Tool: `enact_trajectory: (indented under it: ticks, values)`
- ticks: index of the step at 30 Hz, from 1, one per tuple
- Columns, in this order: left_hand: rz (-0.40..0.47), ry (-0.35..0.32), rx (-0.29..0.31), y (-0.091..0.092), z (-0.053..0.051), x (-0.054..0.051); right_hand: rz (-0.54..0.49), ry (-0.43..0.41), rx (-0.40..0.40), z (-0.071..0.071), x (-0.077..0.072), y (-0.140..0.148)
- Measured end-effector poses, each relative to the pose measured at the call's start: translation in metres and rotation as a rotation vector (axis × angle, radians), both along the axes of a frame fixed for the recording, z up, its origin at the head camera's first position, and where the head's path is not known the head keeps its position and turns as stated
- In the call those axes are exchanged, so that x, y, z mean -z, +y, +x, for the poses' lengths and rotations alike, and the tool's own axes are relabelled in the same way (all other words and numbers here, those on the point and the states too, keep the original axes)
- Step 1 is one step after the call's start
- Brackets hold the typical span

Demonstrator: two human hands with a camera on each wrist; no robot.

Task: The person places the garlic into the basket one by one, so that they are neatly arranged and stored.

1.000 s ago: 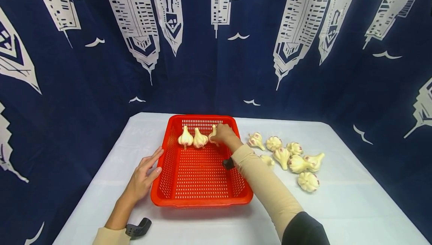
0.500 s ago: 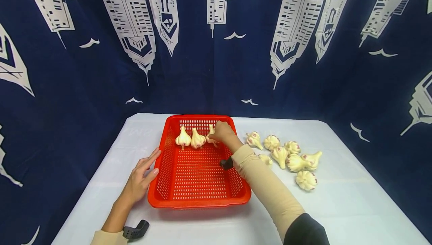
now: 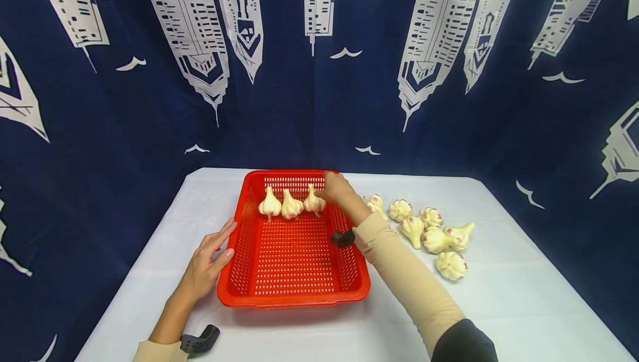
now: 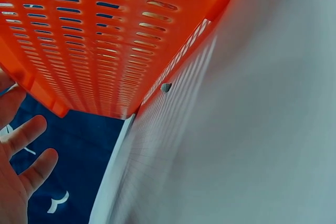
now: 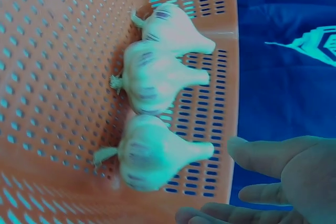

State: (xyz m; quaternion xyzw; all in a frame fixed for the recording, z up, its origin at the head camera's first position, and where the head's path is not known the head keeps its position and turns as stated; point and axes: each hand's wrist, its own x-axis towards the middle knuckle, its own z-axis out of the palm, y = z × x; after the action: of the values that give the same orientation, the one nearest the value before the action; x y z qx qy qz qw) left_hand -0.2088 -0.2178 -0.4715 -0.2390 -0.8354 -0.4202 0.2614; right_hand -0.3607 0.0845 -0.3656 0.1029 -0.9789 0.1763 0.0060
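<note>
Three garlic bulbs stand in a row along the far wall of a red perforated plastic basket (image 3: 294,300): the left bulb (image 3: 269,205), the middle bulb (image 3: 292,207) and the right bulb (image 3: 313,203). My right hand (image 3: 338,191) hovers at the basket's far right corner, just beside the right bulb. In the right wrist view a gap separates its thumb (image 5: 257,153) from that garlic bulb (image 5: 149,153), and the hand holds nothing. My left hand (image 3: 207,265) lies at the basket's left side, fingertips against the rim, fingers extended. Its fingers (image 4: 29,132) are spread in the left wrist view.
Several loose garlic bulbs (image 3: 411,231) lie in a cluster on the white table (image 3: 509,295) to the right of the basket. Behind the table hangs a dark blue curtain (image 3: 279,129) with white building prints. A black strap device (image 3: 199,341) sits on the left wrist.
My right hand has let go of the right garlic bulb and moved slightly up and right, leaving it upright by the far wall. The left hand stays at the rim.
</note>
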Motion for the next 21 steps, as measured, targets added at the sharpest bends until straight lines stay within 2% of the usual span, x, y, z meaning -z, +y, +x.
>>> enact_trajectory:
  ticks: [15,21]
  values:
    - [-0.011,0.005,-0.01,-0.002,0.002,0.0,-0.093,-0.04,-0.101,0.025,-0.019,0.024]
    - [-0.015,-0.001,0.001,0.0,0.0,0.001,-0.154,-0.048,-0.109,0.032,-0.02,0.039]
